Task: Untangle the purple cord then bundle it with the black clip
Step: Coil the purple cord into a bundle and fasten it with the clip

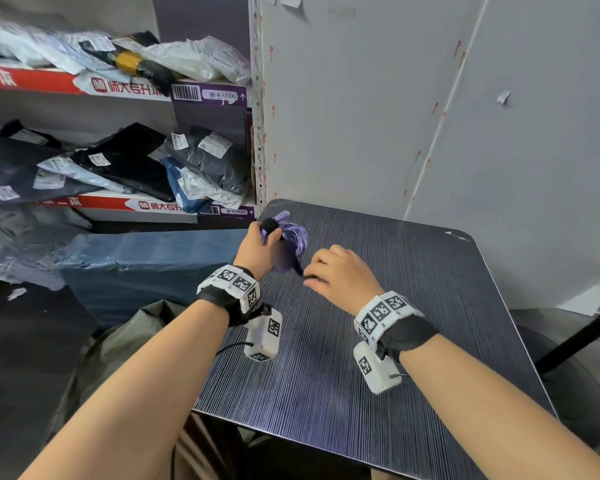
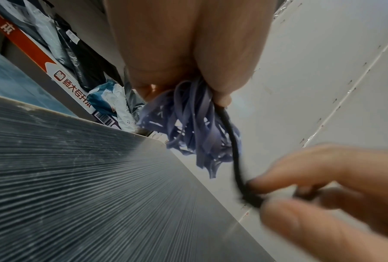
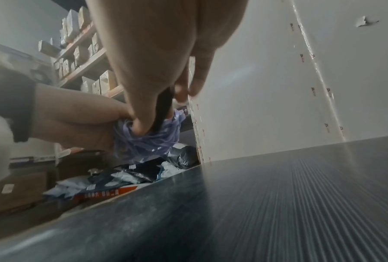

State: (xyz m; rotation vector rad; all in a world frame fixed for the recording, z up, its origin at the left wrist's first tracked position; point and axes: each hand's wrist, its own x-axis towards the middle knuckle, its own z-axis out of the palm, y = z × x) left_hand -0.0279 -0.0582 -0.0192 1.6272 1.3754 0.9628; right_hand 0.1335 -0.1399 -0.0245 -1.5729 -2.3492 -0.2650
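The purple cord point(image 1: 295, 237) is gathered into a bunch of flat loops, held above the dark striped table point(image 1: 378, 358) near its far left corner. My left hand point(image 1: 257, 249) grips the bunch at one end; in the left wrist view the loops point(image 2: 188, 127) fan out below the fingers. The black clip point(image 2: 235, 156) is a thin black strap running from the bunch down to my right hand point(image 1: 336, 271), which pinches its free end between thumb and fingers. In the right wrist view the strap point(image 3: 163, 109) lies against the purple loops point(image 3: 148, 140).
Shelves point(image 1: 118, 88) stacked with mail bags stand to the left of the table. A grey panel wall point(image 1: 395, 116) rises right behind the table. A blue wrapped box point(image 1: 146, 268) sits on the floor beside the table's left edge.
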